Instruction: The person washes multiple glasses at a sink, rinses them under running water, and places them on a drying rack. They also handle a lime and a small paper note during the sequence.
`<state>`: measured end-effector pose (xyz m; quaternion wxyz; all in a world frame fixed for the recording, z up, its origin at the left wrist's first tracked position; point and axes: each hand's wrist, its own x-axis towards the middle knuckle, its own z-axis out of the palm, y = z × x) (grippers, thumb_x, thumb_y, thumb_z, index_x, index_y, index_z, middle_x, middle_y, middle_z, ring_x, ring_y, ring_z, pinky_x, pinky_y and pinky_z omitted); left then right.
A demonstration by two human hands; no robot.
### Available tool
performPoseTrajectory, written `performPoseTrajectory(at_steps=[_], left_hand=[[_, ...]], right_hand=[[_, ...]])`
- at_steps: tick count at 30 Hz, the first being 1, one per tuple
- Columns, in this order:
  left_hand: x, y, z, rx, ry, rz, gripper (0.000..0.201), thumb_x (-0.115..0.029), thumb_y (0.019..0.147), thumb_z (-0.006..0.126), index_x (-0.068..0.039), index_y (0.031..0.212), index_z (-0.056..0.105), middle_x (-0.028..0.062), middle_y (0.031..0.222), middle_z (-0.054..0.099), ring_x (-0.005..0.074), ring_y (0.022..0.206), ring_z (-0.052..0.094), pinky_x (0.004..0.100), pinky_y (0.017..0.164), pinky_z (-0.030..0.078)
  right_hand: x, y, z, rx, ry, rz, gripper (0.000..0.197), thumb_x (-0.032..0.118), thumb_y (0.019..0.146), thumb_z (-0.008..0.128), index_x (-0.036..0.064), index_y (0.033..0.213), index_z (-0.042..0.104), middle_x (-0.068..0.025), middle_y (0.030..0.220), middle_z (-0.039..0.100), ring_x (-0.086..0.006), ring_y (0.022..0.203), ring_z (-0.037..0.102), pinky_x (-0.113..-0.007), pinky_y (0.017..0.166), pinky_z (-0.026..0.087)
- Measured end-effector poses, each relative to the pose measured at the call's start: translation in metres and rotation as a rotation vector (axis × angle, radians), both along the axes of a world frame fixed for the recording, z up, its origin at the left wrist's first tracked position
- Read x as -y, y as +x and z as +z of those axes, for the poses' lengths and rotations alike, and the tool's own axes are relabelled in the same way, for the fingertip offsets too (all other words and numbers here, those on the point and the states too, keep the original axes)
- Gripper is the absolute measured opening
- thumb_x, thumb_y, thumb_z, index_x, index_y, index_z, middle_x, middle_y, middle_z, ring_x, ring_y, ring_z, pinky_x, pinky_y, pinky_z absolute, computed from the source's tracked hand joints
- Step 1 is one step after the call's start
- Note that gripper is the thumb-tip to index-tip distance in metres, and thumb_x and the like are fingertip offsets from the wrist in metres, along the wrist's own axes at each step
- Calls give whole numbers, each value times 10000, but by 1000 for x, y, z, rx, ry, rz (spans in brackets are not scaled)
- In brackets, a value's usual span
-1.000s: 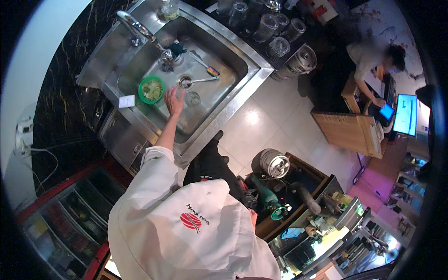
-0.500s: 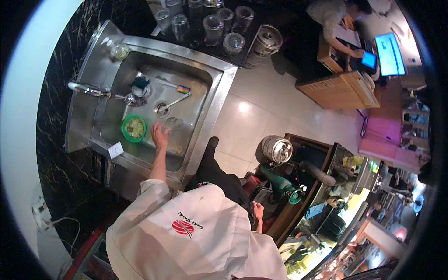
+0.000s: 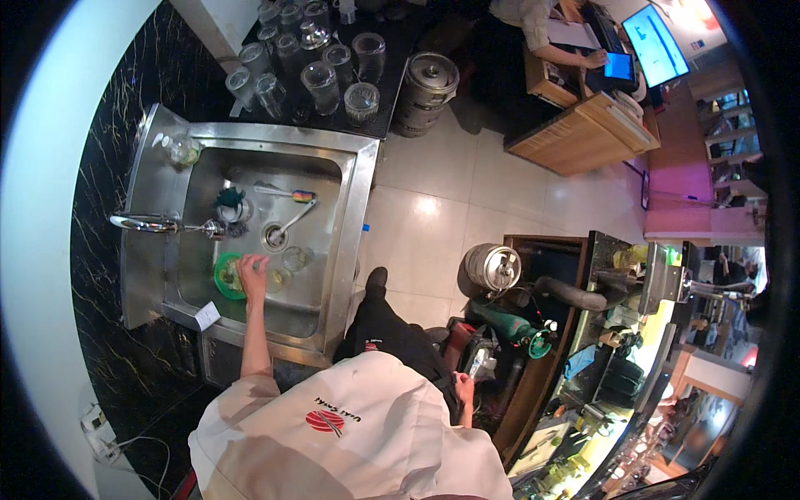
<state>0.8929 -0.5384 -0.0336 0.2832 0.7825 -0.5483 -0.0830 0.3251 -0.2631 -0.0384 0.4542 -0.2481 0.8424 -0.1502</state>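
at five o'clock of the view, the right hand [image 3: 464, 387] sits by the hip, near a small pale object [image 3: 481, 364]; whether it grips this i cannot tell. at nine o'clock the left hand [image 3: 252, 272] reaches over a stainless-steel sink [image 3: 350, 225], fingers bent at the rim of a green bowl [image 3: 218, 278]; i cannot tell if they pinch anything. the bowl stands in the basin at the hand's nine o'clock, pale pieces inside. it looks like plastic, so probably light, slightly springy and slick when wet; its free nine o'clock rim seems the best hold. a drinking glass [image 3: 296, 258] lies at the hand's three o'clock: stiff, breakable, likely slippery, best taken around its wall. toward one o'clock come the drain [image 3: 275, 237] and a brush [image 3: 283, 193], with a dark green scrubber [image 3: 230, 197] at eleven. farther off, a dark bench [image 3: 379, 121] carries clear glasses [image 3: 320, 86], a metal keg [image 3: 429, 92] stands at the view's twelve, and between one and two a co-worker's hand [image 3: 593, 58] meets a tablet [image 3: 618, 66].
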Motion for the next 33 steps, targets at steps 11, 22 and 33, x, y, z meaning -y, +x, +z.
performPoseTrajectory(at_steps=[11,22,33], left_hand=[[61,-93,154,62,-58,-224,111,-21,757,670,11,831,594,129,873,572,318,862,555,394,758,451],[27,-361,151,-654,356,-884,100,-33,852,640,20,937,645,69,848,669,113,749,631,252,694,518],[-13,-447,93,-539,811,-913,421,-253,885,648,-11,1219,564,130,1024,662,176,848,646,266,687,532]], right_hand=[[220,66,86,-164,-656,626,247,219,864,624,8,991,598,-192,936,620,-373,854,601,-423,722,488],[248,73,103,-117,-763,649,154,131,839,571,50,965,536,-98,937,596,-303,935,563,-524,953,345],[-60,-144,-76,-332,218,142,240,162,836,493,23,898,679,-215,920,667,-384,863,653,-477,732,519]])
